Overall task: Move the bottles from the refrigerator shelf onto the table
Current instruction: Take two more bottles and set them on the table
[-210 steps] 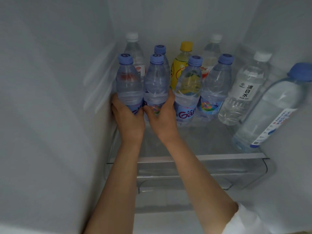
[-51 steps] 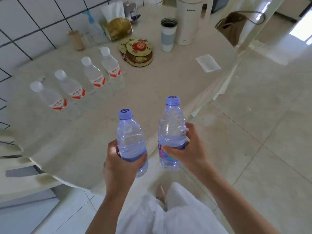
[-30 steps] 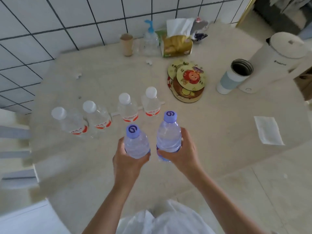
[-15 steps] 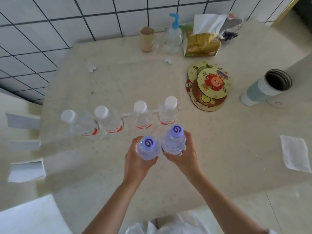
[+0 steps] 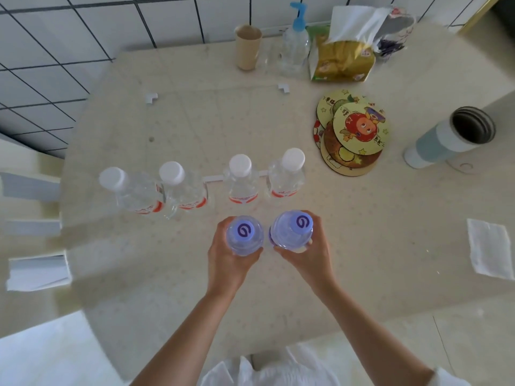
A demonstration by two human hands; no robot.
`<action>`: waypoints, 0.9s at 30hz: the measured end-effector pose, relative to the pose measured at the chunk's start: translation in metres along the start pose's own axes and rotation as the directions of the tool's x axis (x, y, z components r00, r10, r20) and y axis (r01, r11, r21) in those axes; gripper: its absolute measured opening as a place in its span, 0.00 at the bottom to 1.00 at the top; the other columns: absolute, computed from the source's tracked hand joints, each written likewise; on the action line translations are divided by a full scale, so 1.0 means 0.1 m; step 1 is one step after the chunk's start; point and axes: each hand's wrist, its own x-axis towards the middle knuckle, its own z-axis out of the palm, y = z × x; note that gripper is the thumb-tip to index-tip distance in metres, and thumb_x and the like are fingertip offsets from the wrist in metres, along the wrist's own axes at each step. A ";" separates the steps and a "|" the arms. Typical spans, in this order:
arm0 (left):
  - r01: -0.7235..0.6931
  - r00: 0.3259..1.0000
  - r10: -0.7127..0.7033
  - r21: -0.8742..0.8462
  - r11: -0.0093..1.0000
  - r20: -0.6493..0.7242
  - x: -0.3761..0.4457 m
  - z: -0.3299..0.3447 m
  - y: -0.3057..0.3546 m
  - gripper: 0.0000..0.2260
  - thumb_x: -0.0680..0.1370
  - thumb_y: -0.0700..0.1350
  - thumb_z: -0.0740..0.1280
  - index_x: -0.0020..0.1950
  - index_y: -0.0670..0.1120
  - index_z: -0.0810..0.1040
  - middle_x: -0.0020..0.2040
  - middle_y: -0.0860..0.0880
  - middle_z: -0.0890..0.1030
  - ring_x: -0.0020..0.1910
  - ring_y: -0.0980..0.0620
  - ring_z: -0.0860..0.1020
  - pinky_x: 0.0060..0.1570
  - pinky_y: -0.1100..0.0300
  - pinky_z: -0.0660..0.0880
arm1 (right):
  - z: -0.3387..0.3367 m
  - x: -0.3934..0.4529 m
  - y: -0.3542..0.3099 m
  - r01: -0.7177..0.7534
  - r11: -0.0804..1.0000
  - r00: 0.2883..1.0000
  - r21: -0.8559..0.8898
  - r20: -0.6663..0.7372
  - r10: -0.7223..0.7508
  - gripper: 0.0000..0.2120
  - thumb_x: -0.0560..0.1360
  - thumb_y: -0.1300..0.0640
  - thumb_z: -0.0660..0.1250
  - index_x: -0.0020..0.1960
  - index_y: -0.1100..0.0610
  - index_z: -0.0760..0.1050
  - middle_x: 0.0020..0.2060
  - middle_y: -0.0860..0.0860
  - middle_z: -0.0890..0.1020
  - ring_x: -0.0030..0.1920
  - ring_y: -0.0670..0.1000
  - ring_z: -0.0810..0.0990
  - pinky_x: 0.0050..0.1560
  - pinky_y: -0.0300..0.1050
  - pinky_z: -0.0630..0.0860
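Gripping one blue-capped water bottle each: left hand (image 5: 227, 263) round the left bottle (image 5: 244, 235), right hand (image 5: 312, 253) round the right bottle (image 5: 292, 231). Both upright, long axes vertical, side by side over the table (image 5: 195, 115); contact with the top not discernible. Directly behind: row of white-capped bottles (image 5: 240, 179), count four. Blue-capped count two.

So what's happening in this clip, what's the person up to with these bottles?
A person stands at a beige speckled table, holding one clear plastic bottle with a purple cap in each hand. The left hand grips the left purple-capped bottle; the right hand grips the right purple-capped bottle. Both sit just in front of a row of four white-capped clear bottles with red labels standing on the table. Whether the held bottles touch the tabletop can't be told.
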 end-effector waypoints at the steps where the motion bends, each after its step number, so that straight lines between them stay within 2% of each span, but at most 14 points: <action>1: -0.001 1.000 0.001 -0.005 1.000 -0.001 -0.01 0.00 -0.01 0.29 0.62 0.45 0.81 0.53 0.63 0.69 0.49 0.64 0.79 0.48 0.70 0.76 0.43 0.79 0.68 | 0.00 0.00 0.01 0.007 1.000 1.000 -0.005 -0.005 -0.007 0.35 0.59 0.64 0.81 0.56 0.39 0.68 0.51 0.35 0.78 0.51 0.42 0.79 0.49 0.50 0.79; 6: 0.001 1.000 -0.001 -0.022 1.000 0.009 0.00 0.00 -0.04 0.29 0.62 0.45 0.81 0.56 0.60 0.71 0.51 0.63 0.79 0.49 0.68 0.77 0.44 0.77 0.69 | 0.00 0.00 0.01 0.010 1.000 1.000 -0.018 -0.011 -0.010 0.36 0.59 0.63 0.82 0.56 0.40 0.67 0.50 0.32 0.77 0.50 0.39 0.78 0.49 0.45 0.77; 11: -0.004 1.000 0.004 -0.025 1.000 -0.020 -0.03 0.03 0.00 0.29 0.63 0.45 0.81 0.54 0.65 0.68 0.51 0.63 0.79 0.49 0.69 0.76 0.44 0.77 0.69 | 0.02 0.00 0.00 0.030 0.999 0.999 -0.018 -0.012 -0.030 0.34 0.59 0.61 0.81 0.55 0.39 0.66 0.50 0.32 0.76 0.50 0.40 0.78 0.49 0.46 0.77; 14: -0.005 1.000 0.005 -0.045 0.999 -0.017 -0.05 0.03 0.02 0.30 0.64 0.46 0.80 0.53 0.68 0.67 0.52 0.63 0.78 0.50 0.69 0.76 0.44 0.78 0.69 | 0.04 -0.02 0.00 0.041 0.999 0.999 -0.004 -0.031 -0.041 0.35 0.60 0.63 0.80 0.54 0.36 0.67 0.50 0.33 0.77 0.50 0.41 0.78 0.50 0.44 0.77; 16: -0.009 1.000 0.010 -0.061 0.998 0.008 -0.06 0.01 0.01 0.31 0.64 0.45 0.80 0.54 0.68 0.66 0.52 0.64 0.78 0.50 0.71 0.75 0.44 0.78 0.69 | 0.06 -0.05 0.02 0.022 1.000 0.999 0.018 -0.036 -0.021 0.36 0.61 0.64 0.80 0.57 0.38 0.66 0.51 0.33 0.76 0.52 0.42 0.78 0.52 0.47 0.78; 19: -0.011 0.998 0.016 -0.068 0.998 0.060 -0.05 -0.04 -0.02 0.32 0.63 0.46 0.81 0.58 0.64 0.67 0.54 0.62 0.78 0.50 0.70 0.75 0.45 0.77 0.69 | 0.08 -0.12 0.04 -0.011 0.999 0.997 0.047 -0.072 0.015 0.38 0.61 0.62 0.81 0.63 0.45 0.66 0.54 0.32 0.75 0.56 0.43 0.77 0.55 0.48 0.78; 21: -0.036 0.997 0.040 -0.056 0.998 0.069 -0.04 -0.07 -0.07 0.32 0.63 0.47 0.81 0.62 0.57 0.70 0.58 0.58 0.78 0.55 0.61 0.77 0.50 0.72 0.72 | 0.08 -0.18 0.03 -0.013 0.999 0.995 0.036 -0.097 0.017 0.37 0.62 0.58 0.81 0.62 0.39 0.64 0.57 0.37 0.75 0.57 0.45 0.77 0.56 0.48 0.77; 23: -0.078 0.995 0.081 -0.048 0.996 0.060 -0.06 -0.12 -0.14 0.34 0.64 0.49 0.81 0.66 0.53 0.71 0.61 0.55 0.77 0.59 0.55 0.77 0.56 0.59 0.76 | 0.09 -0.27 0.02 -0.025 0.999 0.993 0.029 -0.116 0.028 0.33 0.63 0.52 0.78 0.60 0.35 0.64 0.59 0.42 0.75 0.59 0.48 0.77 0.57 0.52 0.77; 25: -0.086 0.995 0.090 -0.088 0.992 0.044 -0.11 -0.17 -0.15 0.33 0.66 0.48 0.80 0.68 0.50 0.71 0.63 0.54 0.76 0.59 0.55 0.77 0.55 0.55 0.78 | 0.08 -0.36 0.01 -0.063 0.997 0.988 0.050 -0.139 0.070 0.29 0.66 0.54 0.76 0.57 0.35 0.65 0.59 0.42 0.75 0.58 0.47 0.78 0.58 0.56 0.77; 27: -0.078 0.996 0.081 -0.113 0.991 0.028 -0.20 -0.24 -0.12 0.29 0.68 0.46 0.78 0.67 0.48 0.72 0.63 0.52 0.76 0.58 0.55 0.78 0.52 0.59 0.78 | 0.06 -0.45 0.00 -0.089 0.993 0.984 0.072 -0.151 0.099 0.26 0.69 0.60 0.75 0.57 0.40 0.67 0.58 0.44 0.75 0.58 0.47 0.77 0.59 0.57 0.76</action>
